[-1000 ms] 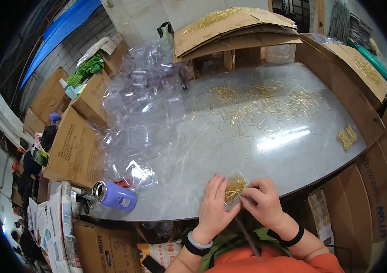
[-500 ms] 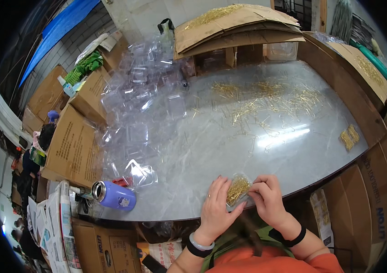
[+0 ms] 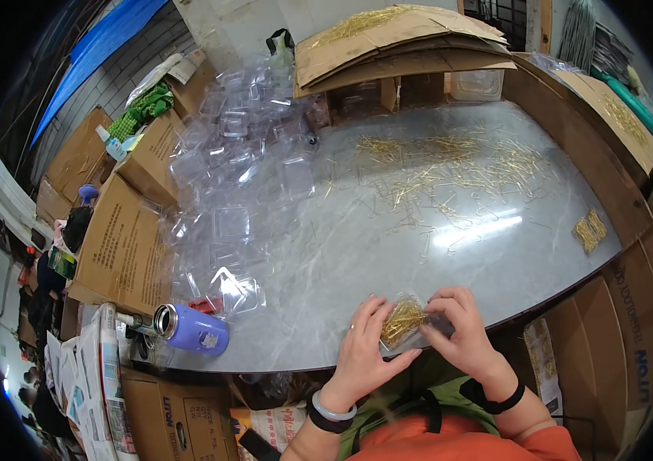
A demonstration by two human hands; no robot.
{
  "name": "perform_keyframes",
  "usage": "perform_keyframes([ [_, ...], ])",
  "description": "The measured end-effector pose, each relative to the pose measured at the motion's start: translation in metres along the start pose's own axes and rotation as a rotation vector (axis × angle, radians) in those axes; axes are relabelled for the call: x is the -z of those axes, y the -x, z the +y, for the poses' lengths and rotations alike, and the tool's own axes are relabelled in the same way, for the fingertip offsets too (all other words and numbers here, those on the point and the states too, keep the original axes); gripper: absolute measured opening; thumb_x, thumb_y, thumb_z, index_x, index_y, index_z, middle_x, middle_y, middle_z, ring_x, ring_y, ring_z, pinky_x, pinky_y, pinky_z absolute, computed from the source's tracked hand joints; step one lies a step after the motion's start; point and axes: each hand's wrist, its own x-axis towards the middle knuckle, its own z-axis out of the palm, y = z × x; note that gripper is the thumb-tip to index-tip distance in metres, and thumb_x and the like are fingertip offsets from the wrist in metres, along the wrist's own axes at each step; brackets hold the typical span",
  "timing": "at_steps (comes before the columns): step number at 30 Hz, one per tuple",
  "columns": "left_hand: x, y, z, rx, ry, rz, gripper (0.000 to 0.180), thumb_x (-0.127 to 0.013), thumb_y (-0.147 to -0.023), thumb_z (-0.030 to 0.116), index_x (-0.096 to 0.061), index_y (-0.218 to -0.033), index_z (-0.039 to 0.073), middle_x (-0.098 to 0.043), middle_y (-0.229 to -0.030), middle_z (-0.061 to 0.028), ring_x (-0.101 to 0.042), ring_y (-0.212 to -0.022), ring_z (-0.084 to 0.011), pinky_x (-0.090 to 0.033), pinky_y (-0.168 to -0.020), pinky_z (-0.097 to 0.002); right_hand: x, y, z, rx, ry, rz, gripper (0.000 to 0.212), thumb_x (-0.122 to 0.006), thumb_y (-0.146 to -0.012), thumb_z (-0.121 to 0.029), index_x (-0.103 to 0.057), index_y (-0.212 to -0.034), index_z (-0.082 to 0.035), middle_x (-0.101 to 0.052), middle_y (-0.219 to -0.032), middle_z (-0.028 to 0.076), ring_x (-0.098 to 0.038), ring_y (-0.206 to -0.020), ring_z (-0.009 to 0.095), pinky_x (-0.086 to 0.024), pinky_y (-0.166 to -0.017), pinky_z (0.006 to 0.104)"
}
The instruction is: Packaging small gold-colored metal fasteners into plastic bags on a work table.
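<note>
Head view has the left hand (image 3: 360,353) cupping a clear box (image 3: 409,342) of gold wire pieces (image 3: 401,321) at the near edge of the worktop (image 3: 326,276), the right hand (image 3: 461,338) curled alongside, its pinch unclear, so a bodyward nudge could spill them.

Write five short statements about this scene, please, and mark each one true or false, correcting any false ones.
1. Between the left hand and the right hand is a small clear container with gold-coloured wire pieces. True.
2. No bottle is in view. False: a purple bottle is on the left side of the table.
3. Clear plastic boxes are heaped on the table's left side. True.
4. Both wrists are bare. False: each wears a black band.
5. Loose wire pieces are scattered beyond the hands. True.
</note>
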Motion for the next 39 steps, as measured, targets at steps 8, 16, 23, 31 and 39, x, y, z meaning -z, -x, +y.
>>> perform_keyframes([
  [8, -0.007, 0.0, -0.008, -0.108, -0.017, 0.026, 0.061, -0.082, -0.085, 0.021, -0.057, -0.136, -0.001, -0.053, -0.144, -0.0209, -0.05, -0.137, -0.0427, -0.042, -0.114, -0.0498, -0.013, 0.013, -0.011, -0.045, 0.055, 0.126, 0.044, -0.078, -0.08, -0.006, -0.063, -0.121, -0.006, -0.068, -0.109, 0.009, -0.061, -0.105, 0.032, -0.044, -0.093, 0.0447],
  [16, -0.017, 0.007, -0.007, -0.097, -0.074, 0.115, 0.054, -0.083, -0.08, 0.013, -0.062, -0.128, 0.0, -0.059, -0.136, -0.0224, -0.056, -0.13, -0.0435, -0.045, -0.112, -0.0508, -0.021, 0.019, -0.016, 0.185, 0.274, 0.107, 0.043, -0.079, -0.08, -0.008, -0.066, -0.121, -0.007, -0.071, -0.104, 0.007, -0.062, -0.102, 0.03, -0.045, -0.093, 0.044],
  [23, -0.019, 0.013, -0.004, -0.121, -0.078, 0.189, 0.052, -0.087, -0.077, 0.016, -0.066, -0.122, 0.001, -0.06, -0.129, -0.022, -0.058, -0.127, -0.0438, -0.051, -0.104, -0.0489, -0.024, 0.001, -0.013, 0.051, 0.169, 0.128, 0.046, -0.078, -0.081, -0.008, -0.063, -0.125, -0.005, -0.069, -0.109, 0.011, -0.061, -0.105, 0.033, -0.046, -0.093, 0.0445],
  [31, -0.026, 0.014, -0.009, -0.215, -0.201, 0.213, 0.045, -0.086, -0.079, 0.015, -0.067, -0.117, 0.0, -0.061, -0.12, -0.0176, -0.058, -0.126, -0.0432, -0.052, -0.102, -0.0483, -0.02, -0.002, -0.015, 0.022, 0.16, 0.035, 0.051, -0.072, -0.087, -0.004, -0.058, -0.136, -0.005, -0.062, -0.135, 0.016, -0.058, -0.124, 0.036, -0.042, -0.106, 0.0493],
  [39, -0.031, 0.017, -0.014, -0.205, -0.184, 0.289, 0.062, -0.085, -0.083, 0.021, -0.055, -0.133, -0.002, -0.057, -0.133, -0.0214, -0.059, -0.122, -0.0425, -0.052, -0.101, -0.0479, -0.017, 0.004, -0.004, 0.124, 0.174, -0.142, 0.049, -0.065, -0.093, -0.002, -0.055, -0.141, -0.004, -0.061, -0.139, 0.014, -0.053, -0.136, 0.036, -0.039, -0.112, 0.053],
])
